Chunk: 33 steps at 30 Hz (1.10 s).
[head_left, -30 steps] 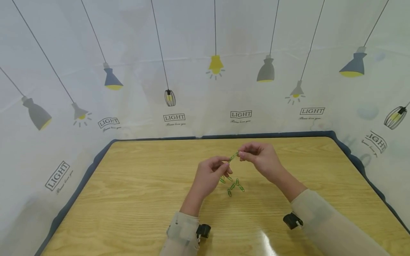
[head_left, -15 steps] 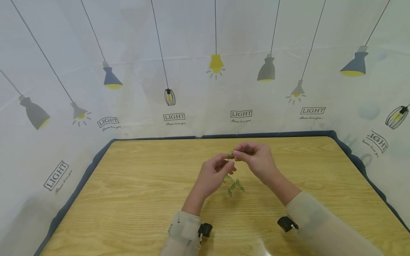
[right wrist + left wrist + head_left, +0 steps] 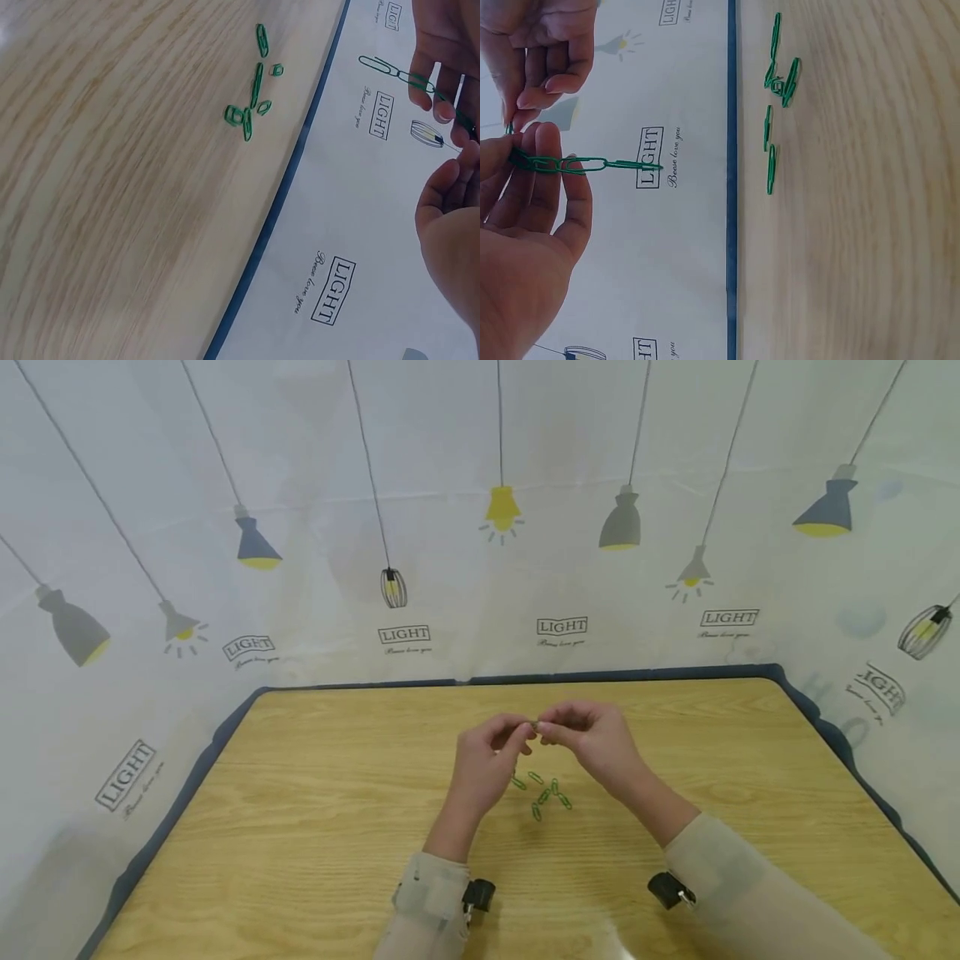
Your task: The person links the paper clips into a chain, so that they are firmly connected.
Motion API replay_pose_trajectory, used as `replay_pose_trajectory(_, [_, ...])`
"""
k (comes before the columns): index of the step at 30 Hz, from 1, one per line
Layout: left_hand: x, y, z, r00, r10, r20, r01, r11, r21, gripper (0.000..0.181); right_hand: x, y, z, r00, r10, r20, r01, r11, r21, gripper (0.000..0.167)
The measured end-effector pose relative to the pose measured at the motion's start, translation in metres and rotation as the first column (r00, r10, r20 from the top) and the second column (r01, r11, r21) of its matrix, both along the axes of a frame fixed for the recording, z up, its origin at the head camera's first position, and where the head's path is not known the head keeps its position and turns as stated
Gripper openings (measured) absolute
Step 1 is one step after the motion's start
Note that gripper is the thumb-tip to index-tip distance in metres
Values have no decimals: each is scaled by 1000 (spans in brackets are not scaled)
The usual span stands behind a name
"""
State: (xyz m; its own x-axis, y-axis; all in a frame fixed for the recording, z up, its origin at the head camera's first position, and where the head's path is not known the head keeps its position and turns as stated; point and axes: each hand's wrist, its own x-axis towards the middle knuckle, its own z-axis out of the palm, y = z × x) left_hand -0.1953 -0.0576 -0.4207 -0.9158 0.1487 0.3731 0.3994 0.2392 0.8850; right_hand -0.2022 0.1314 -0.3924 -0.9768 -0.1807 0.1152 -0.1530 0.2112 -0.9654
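My left hand (image 3: 482,768) pinches the upper end of a chain of linked green paper clips (image 3: 585,164), which hangs past its fingers. My right hand (image 3: 600,747) meets it fingertip to fingertip, pinching a green clip (image 3: 510,128) at the chain's end; whether that clip is linked is hidden by the fingers. Below the hands, several loose green paper clips (image 3: 565,801) lie on the wooden table. From the right wrist view, the chain (image 3: 377,65) also shows beside the left hand's fingers.
The light wooden table (image 3: 315,810) has a dark blue edge along its back and sides. Behind it hangs a pale sheet (image 3: 450,543) printed with lamps. Black wrist devices (image 3: 478,895) sit on both sleeves.
My hands have come together, the right one moving left toward the left hand. The clip visible between them earlier is now mostly covered by fingertips in the head view.
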Motion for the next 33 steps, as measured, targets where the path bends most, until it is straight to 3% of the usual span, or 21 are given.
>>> replay_pose_trajectory(10, [-1,-4,-3,999,34,13,-34,999,2,18,-6,12,-9,996,90,15,-91,981,171,19])
replay_pose_trajectory(13, [-1,-5,-3,999,34,30,-34,999,12,18,-10,20,-18,995,101,26,-104,957,272,19])
replay_pose_trajectory(18, [0,-6,-3,999,29,40,-30,999,20,18,-13,31,-38,989,134,67,-149,885,441,20])
replay_pose_trajectory(24, [0,-7,-3,999,24,41,-25,999,35,17,-8,40,-63,975,200,96,-220,823,523,12])
replay_pose_trajectory(29, [-1,-8,-4,999,24,45,-25,999,21,18,-1,44,-72,970,228,85,-237,802,549,14])
replay_pose_trajectory(33, [-2,-7,-4,998,22,54,-23,1000,11,19,1,44,-73,973,220,65,-218,801,557,17])
